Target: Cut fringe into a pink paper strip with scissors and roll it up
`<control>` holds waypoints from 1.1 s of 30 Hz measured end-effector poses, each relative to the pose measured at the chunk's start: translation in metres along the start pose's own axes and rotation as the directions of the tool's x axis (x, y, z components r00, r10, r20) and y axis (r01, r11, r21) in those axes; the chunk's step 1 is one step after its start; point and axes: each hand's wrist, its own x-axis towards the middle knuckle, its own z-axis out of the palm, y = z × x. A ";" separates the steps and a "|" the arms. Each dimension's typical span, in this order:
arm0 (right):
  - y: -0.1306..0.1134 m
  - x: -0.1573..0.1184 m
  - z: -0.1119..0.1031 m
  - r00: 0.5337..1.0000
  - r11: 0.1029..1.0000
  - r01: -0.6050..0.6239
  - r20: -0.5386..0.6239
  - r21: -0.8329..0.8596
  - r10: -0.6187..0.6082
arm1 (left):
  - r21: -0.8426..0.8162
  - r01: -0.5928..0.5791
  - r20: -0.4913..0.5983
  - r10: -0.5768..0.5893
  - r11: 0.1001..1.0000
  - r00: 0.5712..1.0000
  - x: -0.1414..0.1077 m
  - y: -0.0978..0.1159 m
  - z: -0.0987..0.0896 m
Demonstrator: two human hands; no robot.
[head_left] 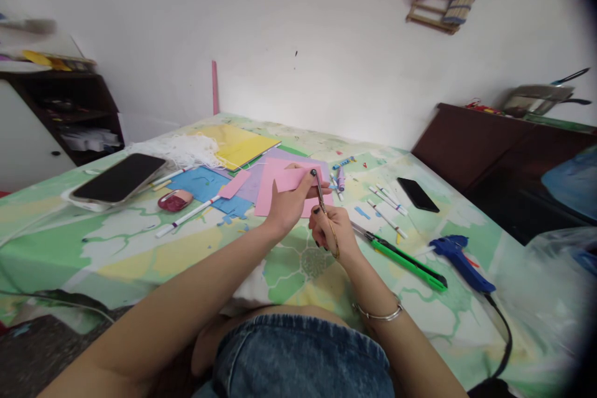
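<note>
My left hand [291, 202] is closed on a piece of pink paper [288, 180], its thumb pressed on top near the right edge. In my right hand [332, 227] is a pair of scissors [321, 194], with gold-coloured handle loops around the fingers. The scissor blades point away from me and meet the paper's right edge, by my left thumb. Under the hands lies a larger pink sheet [263, 199] on the table. A green utility knife [410, 264] rests just right of my right hand.
On the left are a phone [120, 177], a dark red case [175, 200], blue paper [200, 183], white string [181, 150] and a yellow sheet [242, 144]. Several markers [387, 219], a black phone [418, 194] and a blue glue gun [461, 261] with its cord lie right.
</note>
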 end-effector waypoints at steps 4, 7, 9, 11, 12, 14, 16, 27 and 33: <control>0.000 -0.001 0.000 1.000 1.000 -0.005 -0.005 -0.006 0.005 | 0.008 0.007 -0.003 -0.007 1.000 1.000 0.000 0.000 0.000; -0.001 -0.001 -0.001 1.000 1.000 -0.010 -0.006 -0.005 0.010 | 0.015 -0.003 0.000 0.003 1.000 1.000 0.000 0.001 0.000; -0.001 -0.001 -0.001 1.000 1.000 -0.011 -0.007 -0.003 0.011 | 0.014 -0.004 0.003 0.004 1.000 1.000 0.000 0.001 0.000; -0.002 -0.001 -0.001 1.000 1.000 -0.010 -0.008 0.000 0.010 | 0.012 -0.005 0.001 0.005 1.000 1.000 -0.001 0.001 0.000; -0.001 -0.001 -0.001 1.000 1.000 -0.010 -0.008 0.002 0.010 | 0.010 -0.008 0.000 0.008 1.000 1.000 -0.001 0.001 0.001; -0.001 -0.001 -0.001 1.000 1.000 -0.009 -0.005 0.006 0.009 | 0.008 -0.016 0.001 0.016 1.000 1.000 -0.001 0.001 0.001; -0.001 -0.001 -0.001 1.000 1.000 -0.008 0.000 0.012 0.008 | 0.006 -0.023 0.003 0.023 1.000 1.000 0.000 0.001 0.001; -0.001 -0.001 0.000 1.000 0.998 -0.026 0.002 0.051 0.026 | -0.111 -0.043 0.032 0.047 0.993 0.998 0.003 -0.004 -0.001; -0.001 -0.001 0.000 1.000 0.998 -0.022 0.017 0.056 0.021 | -0.129 -0.055 0.025 0.059 0.990 0.998 0.004 -0.003 -0.002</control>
